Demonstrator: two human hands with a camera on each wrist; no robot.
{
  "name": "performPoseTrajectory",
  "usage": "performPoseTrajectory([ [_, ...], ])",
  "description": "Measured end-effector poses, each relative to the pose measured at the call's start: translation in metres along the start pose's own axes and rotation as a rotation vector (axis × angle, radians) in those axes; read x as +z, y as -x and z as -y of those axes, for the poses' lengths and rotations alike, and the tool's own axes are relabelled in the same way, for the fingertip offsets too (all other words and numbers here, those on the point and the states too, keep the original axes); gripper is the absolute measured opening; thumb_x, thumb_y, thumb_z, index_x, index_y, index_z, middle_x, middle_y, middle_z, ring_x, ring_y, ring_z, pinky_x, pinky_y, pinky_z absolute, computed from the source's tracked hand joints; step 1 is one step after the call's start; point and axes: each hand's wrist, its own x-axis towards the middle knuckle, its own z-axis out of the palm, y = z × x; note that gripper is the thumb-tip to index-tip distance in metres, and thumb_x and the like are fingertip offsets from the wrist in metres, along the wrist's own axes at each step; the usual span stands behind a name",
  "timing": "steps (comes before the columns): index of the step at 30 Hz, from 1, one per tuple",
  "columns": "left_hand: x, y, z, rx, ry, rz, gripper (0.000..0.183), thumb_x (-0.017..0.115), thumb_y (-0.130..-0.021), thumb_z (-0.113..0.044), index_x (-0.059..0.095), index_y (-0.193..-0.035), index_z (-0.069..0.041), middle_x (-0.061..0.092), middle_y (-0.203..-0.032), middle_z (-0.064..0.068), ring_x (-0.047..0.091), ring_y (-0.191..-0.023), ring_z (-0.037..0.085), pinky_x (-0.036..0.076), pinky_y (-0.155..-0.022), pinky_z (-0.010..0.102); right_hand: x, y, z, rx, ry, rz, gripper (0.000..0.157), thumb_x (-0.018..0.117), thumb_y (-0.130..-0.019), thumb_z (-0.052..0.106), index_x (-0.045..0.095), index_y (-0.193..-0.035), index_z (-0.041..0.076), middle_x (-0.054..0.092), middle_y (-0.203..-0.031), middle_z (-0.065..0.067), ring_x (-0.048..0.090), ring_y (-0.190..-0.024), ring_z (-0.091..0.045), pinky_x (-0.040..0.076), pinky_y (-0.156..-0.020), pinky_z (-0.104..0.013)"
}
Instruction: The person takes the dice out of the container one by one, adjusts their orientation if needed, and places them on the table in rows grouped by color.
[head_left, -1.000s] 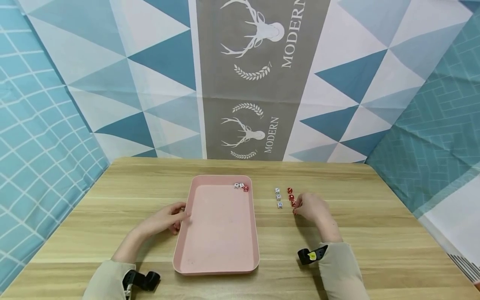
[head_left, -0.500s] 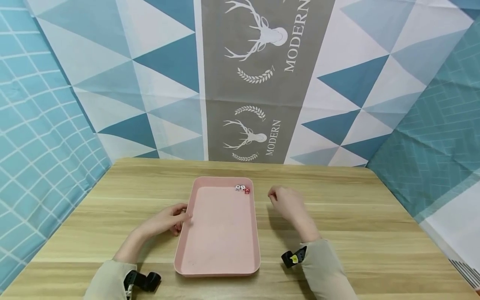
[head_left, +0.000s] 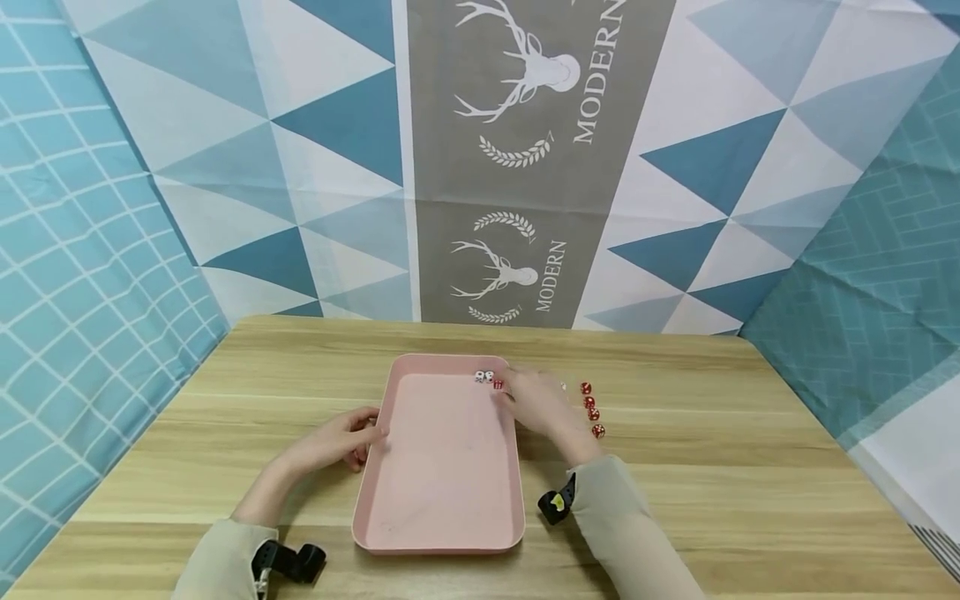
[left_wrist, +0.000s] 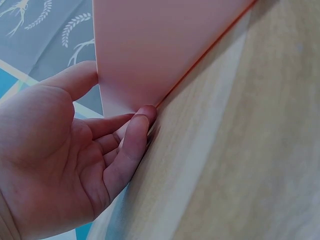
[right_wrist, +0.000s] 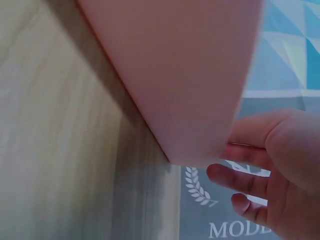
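In the head view a pink tray [head_left: 438, 467] stands on the wooden table. My left hand [head_left: 333, 442] grips its left side, thumb over the rim and fingers curled against the outer wall, as the left wrist view shows. Over the right rim near the far corner reaches my right hand [head_left: 540, 408], thumb and forefinger apart. Their tips are right at a red die [head_left: 498, 385]; the wall hides them in the right wrist view. Two white dice [head_left: 483, 377] sit beside that die in the tray.
Right of the tray, several red dice [head_left: 593, 414] form a column on the table [head_left: 712, 467]. A white die [head_left: 563, 386] shows partly behind my right hand. Patterned cloth [head_left: 337, 167] hangs behind the table. Each wrist wears a black camera [head_left: 300, 563].
My right hand has moved left from the column of red dice to inside the tray's far right corner. The left hand keeps its grip on the tray. The head view has shifted slightly.
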Motion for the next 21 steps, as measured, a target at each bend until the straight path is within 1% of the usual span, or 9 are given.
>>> performPoseTrajectory([
  [2,0.000,0.001,0.000,0.008,-0.004,0.001,0.049,0.049,-0.094,-0.029,0.038,-0.129,0.003,0.050,-0.071,0.007,0.052,-0.064,0.016,0.050,-0.058,0.032,0.003,-0.004,0.003,-0.004,0.017,0.025,0.028,0.054,-0.091,0.026,0.059,-0.116,0.013,0.062,-0.114,-0.006,0.061,-0.096,-0.029,0.044,-0.084,-0.050],
  [5,0.000,0.001,0.000,0.007,-0.005,0.001,0.049,0.049,-0.094,-0.030,0.039,-0.129,0.002,0.050,-0.072,0.007,0.052,-0.064,0.016,0.050,-0.058,0.032,0.006,-0.007,0.006,-0.011,0.051,0.053,0.025,0.051,-0.093,0.026,0.062,-0.111,0.013,0.063,-0.108,-0.005,0.062,-0.090,-0.028,0.045,-0.080,-0.048],
  [7,0.000,0.001,0.000,0.008,-0.009,0.002,0.050,0.049,-0.094,-0.030,0.038,-0.130,0.002,0.050,-0.072,0.007,0.051,-0.064,0.016,0.050,-0.058,0.032,0.007,-0.008,0.007,-0.009,0.047,0.074,0.024,0.049,-0.094,0.024,0.063,-0.109,0.013,0.063,-0.102,-0.006,0.062,-0.086,-0.027,0.046,-0.077,-0.047],
  [10,0.000,0.001,-0.001,0.004,-0.002,0.004,0.052,0.050,-0.093,-0.031,0.037,-0.131,0.002,0.050,-0.071,0.007,0.051,-0.064,0.016,0.050,-0.058,0.032,0.006,-0.009,0.009,0.013,0.021,0.114,0.025,0.046,-0.095,0.025,0.062,-0.110,0.013,0.063,-0.101,-0.007,0.061,-0.088,-0.028,0.045,-0.079,-0.047],
  [14,0.000,0.002,-0.002,0.007,0.008,0.007,0.053,0.050,-0.093,-0.030,0.036,-0.132,0.002,0.050,-0.071,0.007,0.051,-0.063,0.015,0.050,-0.058,0.031,0.006,-0.010,0.012,0.045,0.021,0.160,0.027,0.042,-0.097,0.025,0.060,-0.112,0.012,0.063,-0.108,-0.009,0.060,-0.097,-0.032,0.043,-0.086,-0.049],
  [17,0.000,0.002,-0.002,0.011,0.012,0.007,0.052,0.050,-0.093,-0.030,0.037,-0.131,0.003,0.050,-0.072,0.006,0.051,-0.063,0.015,0.050,-0.058,0.031,0.008,-0.010,0.012,0.054,0.031,0.159,0.027,0.041,-0.097,0.024,0.059,-0.110,0.010,0.062,-0.106,-0.010,0.061,-0.093,-0.033,0.045,-0.083,-0.048],
  [21,-0.001,0.003,-0.002,0.020,0.013,0.005,0.052,0.051,-0.093,-0.029,0.037,-0.130,0.004,0.050,-0.071,0.007,0.051,-0.063,0.015,0.050,-0.057,0.031,0.009,-0.011,0.013,0.054,0.036,0.123,0.024,0.046,-0.095,0.024,0.061,-0.109,0.011,0.062,-0.102,-0.008,0.062,-0.089,-0.029,0.047,-0.078,-0.044],
])
